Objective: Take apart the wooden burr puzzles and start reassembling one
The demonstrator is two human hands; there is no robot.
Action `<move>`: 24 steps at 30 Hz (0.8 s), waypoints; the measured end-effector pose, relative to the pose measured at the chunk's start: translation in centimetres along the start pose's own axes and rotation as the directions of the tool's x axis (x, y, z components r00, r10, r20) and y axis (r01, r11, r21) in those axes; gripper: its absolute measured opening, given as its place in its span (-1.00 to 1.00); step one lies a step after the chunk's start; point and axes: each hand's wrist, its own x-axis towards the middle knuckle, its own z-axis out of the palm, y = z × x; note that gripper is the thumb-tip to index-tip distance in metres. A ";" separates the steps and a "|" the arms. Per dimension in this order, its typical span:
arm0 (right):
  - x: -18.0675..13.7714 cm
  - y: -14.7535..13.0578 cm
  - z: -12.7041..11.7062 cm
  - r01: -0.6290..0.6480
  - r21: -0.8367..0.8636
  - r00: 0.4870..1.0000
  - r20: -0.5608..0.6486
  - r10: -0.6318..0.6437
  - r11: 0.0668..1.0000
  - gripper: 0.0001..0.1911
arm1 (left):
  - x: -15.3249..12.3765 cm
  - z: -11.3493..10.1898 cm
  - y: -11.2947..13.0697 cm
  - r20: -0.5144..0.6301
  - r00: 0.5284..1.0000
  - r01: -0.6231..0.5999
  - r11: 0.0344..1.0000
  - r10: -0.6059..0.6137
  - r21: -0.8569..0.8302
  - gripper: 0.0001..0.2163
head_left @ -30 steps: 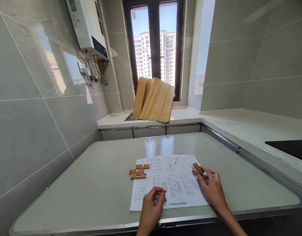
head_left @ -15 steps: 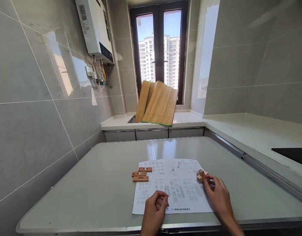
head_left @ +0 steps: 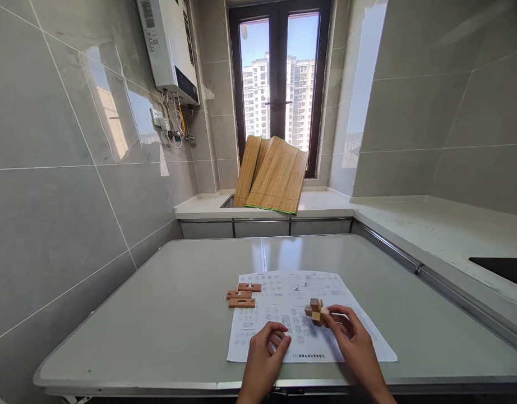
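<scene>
My right hand (head_left: pixel 351 335) pinches a small wooden burr puzzle (head_left: pixel 316 312) between thumb and fingers, above the right part of a printed instruction sheet (head_left: pixel 279 349). Blocky ends of light and darker wood stick out from the puzzle; its right side is partly covered by my fingertips. At the sheet's lower edge, my left hand (head_left: pixel 267 353) has loosely curled fingers, a gap before the thumb, and nothing visible in it. Three flat notched wooden pieces lie at the sheet's left edge: a far one (head_left: pixel 249 287), a middle one (head_left: pixel 239 294) and a near slotted one (head_left: pixel 241 303).
The sheet lies on a pale folding table (head_left: pixel 157 320) with a centre seam. Behind it, a folded bamboo mat (head_left: pixel 277 177) leans on a white counter (head_left: pixel 326 199) before the window. A water heater (head_left: pixel 168 50) hangs on the left wall.
My right hand has moved left with the wooden burr puzzle, from the sheet's right edge to over its printed part. My left thumb and fingers have parted slightly.
</scene>
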 end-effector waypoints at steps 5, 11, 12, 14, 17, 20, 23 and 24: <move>-0.9 -1.4 2.3 -0.090 0.209 0.963 0.269 0.032 0.974 -0.60 | 0.1 -0.1 0.5 0.024 1.000 0.021 0.999 -0.020 -0.041 -0.59; -1.3 -1.1 2.4 -0.121 0.184 0.912 0.409 0.036 0.975 -0.61 | -0.1 -0.1 0.9 0.065 0.997 0.033 0.999 -0.031 -0.035 -0.51; -1.3 -1.1 2.3 -0.122 0.180 0.906 0.423 0.035 0.976 -0.62 | -0.2 0.0 0.9 0.071 0.997 0.030 0.998 -0.027 -0.046 -0.48; -1.3 -1.0 2.2 -0.121 0.185 0.894 0.446 0.026 0.975 -0.63 | -0.3 0.1 0.9 0.090 0.996 0.031 0.998 -0.026 -0.051 -0.42; -1.4 -1.1 2.3 -0.121 0.224 0.877 0.481 -0.002 0.967 -0.63 | -0.4 0.1 1.0 0.095 0.995 0.027 0.999 -0.023 -0.041 -0.38; -1.6 -1.7 2.4 -0.129 0.243 0.852 0.523 -0.018 0.961 -0.62 | -0.5 0.1 1.1 0.059 0.998 -0.007 0.998 0.011 -0.061 -0.44; -1.8 -2.4 2.4 -0.130 0.230 0.826 0.564 -0.023 0.964 -0.63 | -0.5 -0.1 1.1 0.057 0.998 -0.020 0.993 0.027 -0.117 -0.45; -1.8 -2.6 2.4 -0.129 0.222 0.819 0.574 -0.022 0.967 -0.63 | -0.5 -0.1 1.0 0.067 0.997 -0.023 0.990 0.033 -0.141 -0.44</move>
